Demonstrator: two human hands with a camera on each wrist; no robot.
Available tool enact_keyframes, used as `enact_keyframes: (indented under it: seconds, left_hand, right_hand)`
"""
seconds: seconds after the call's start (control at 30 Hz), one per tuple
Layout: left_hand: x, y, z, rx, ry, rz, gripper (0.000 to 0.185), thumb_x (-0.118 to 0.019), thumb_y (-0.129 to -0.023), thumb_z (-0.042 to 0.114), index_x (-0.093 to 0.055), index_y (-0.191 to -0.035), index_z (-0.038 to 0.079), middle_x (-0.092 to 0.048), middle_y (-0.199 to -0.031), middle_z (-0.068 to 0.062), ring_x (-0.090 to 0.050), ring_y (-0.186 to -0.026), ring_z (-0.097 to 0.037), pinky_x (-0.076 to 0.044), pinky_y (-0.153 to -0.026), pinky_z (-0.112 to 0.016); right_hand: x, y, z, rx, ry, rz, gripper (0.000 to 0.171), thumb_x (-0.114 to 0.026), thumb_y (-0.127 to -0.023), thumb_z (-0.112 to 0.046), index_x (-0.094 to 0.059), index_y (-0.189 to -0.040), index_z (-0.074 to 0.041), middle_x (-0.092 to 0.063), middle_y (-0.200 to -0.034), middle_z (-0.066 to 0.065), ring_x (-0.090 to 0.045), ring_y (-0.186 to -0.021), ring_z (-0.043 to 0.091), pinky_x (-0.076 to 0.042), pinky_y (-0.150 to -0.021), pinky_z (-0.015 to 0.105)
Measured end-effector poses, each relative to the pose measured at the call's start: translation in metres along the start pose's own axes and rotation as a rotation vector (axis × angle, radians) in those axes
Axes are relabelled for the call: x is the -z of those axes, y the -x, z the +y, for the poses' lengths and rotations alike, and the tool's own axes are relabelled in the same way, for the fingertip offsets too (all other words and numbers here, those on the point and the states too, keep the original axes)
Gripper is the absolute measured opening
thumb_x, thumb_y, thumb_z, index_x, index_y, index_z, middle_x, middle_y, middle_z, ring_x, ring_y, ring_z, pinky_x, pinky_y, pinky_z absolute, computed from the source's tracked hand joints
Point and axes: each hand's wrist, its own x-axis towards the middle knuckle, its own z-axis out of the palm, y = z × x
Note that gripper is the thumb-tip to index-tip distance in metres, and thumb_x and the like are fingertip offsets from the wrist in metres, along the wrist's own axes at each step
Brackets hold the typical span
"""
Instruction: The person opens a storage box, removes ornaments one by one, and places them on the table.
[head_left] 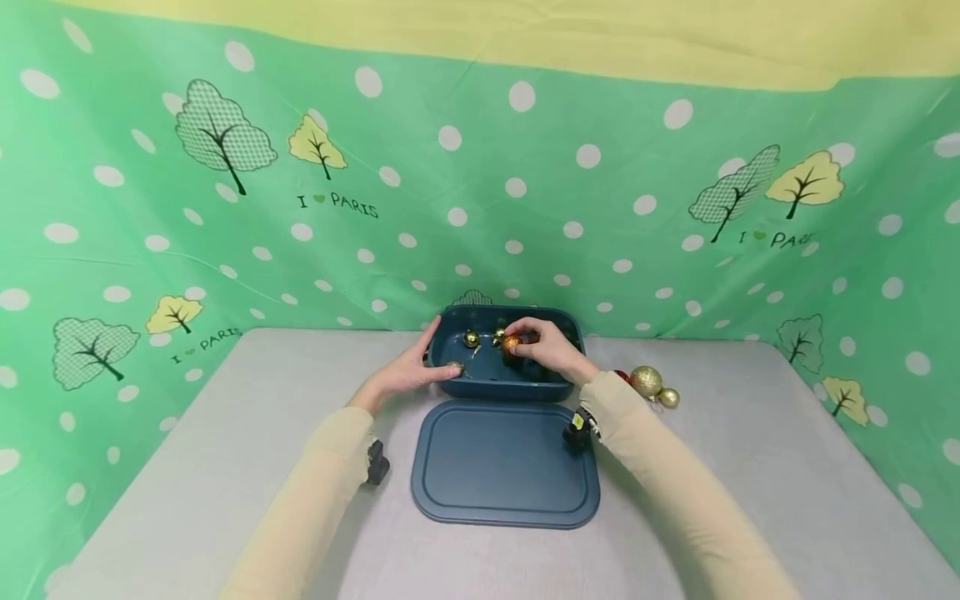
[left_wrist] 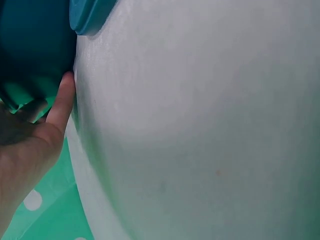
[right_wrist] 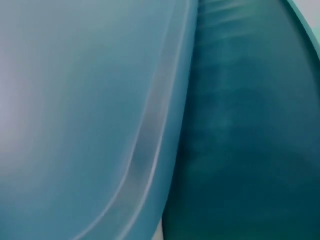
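In the head view, my left hand (head_left: 408,368) rests at the left end of a dark blue rectangular box (head_left: 495,389). Its thumb lies straight along the front wall and the fingers reach up the left side. The left wrist view shows that thumb (left_wrist: 62,102) against the box wall. Over the right half of the box, my right hand (head_left: 551,346) pinches an orange glittery Christmas ball (head_left: 512,347). Inside lie a shiny gold ball (head_left: 471,338), another gold ball (head_left: 499,335) beside the right fingertips, and a glittery ball (head_left: 456,367) near the left thumb.
A flat blue lid (head_left: 504,467) lies on the grey table (head_left: 300,400) in front of the box. Right of the box sit a large glittery gold ball (head_left: 646,381), a smaller gold ball (head_left: 669,397) and a partly hidden red ball (head_left: 623,377). A green dotted curtain (head_left: 420,192) hangs behind.
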Motion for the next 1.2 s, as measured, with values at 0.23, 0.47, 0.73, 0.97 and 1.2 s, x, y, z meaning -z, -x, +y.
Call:
enact_keyframes:
  seconds: [0.23,0.47,0.73,0.97,1.2]
  left_hand:
    - [0.0,0.0,0.0,0.011,-0.019,0.005,0.105,-0.07,-0.089,0.034,0.009,-0.156,0.021,0.006,-0.16,-0.011,-0.003,-0.144,-0.037,-0.013,-0.112,-0.055]
    - [0.0,0.0,0.0,0.003,-0.012,0.005,0.105,-0.071,-0.088,0.034,0.008,-0.156,0.021,0.006,-0.161,-0.011,-0.003,-0.144,-0.036,-0.012,-0.112,-0.055]
    - [-0.001,-0.001,-0.001,-0.026,-0.012,0.006,0.105,-0.071,-0.088,0.033,0.008,-0.156,0.02,0.008,-0.161,-0.01,-0.001,-0.144,-0.037,-0.01,-0.112,-0.057]
    - [0.0,0.0,-0.002,-0.017,-0.005,0.009,0.105,-0.071,-0.088,0.031,0.008,-0.156,0.021,0.007,-0.161,-0.009,-0.002,-0.144,-0.036,-0.011,-0.112,-0.056]
    - [0.0,0.001,-0.001,-0.011,-0.006,0.008,0.105,-0.071,-0.088,0.032,0.009,-0.156,0.02,0.007,-0.16,-0.012,-0.003,-0.143,-0.039,-0.011,-0.112,-0.057]
  right_hand:
    - [0.0,0.01,-0.01,0.043,0.017,-0.039,0.031,-0.063,-0.091,0.001,-0.062,-0.121,0.002,-0.056,-0.122,0.019,-0.058,-0.097,0.034,-0.05,-0.08,0.038]
    - [0.006,0.025,-0.014,0.118,0.059,-0.049,0.029,-0.065,-0.09,0.0,-0.063,-0.119,0.001,-0.058,-0.12,0.016,-0.057,-0.101,0.032,-0.047,-0.087,0.047]
    - [0.015,0.043,-0.02,0.16,0.062,-0.079,0.029,-0.065,-0.089,0.001,-0.062,-0.118,0.001,-0.058,-0.12,0.016,-0.055,-0.1,0.035,-0.044,-0.088,0.05]
    - [0.022,0.056,-0.019,0.181,0.051,-0.066,0.03,-0.065,-0.09,0.001,-0.061,-0.12,0.004,-0.056,-0.123,0.02,-0.053,-0.105,0.039,-0.043,-0.09,0.053]
    - [0.033,0.069,-0.02,0.177,0.061,-0.03,0.03,-0.066,-0.089,0.001,-0.062,-0.119,0.003,-0.055,-0.125,0.019,-0.055,-0.105,0.035,-0.045,-0.088,0.051]
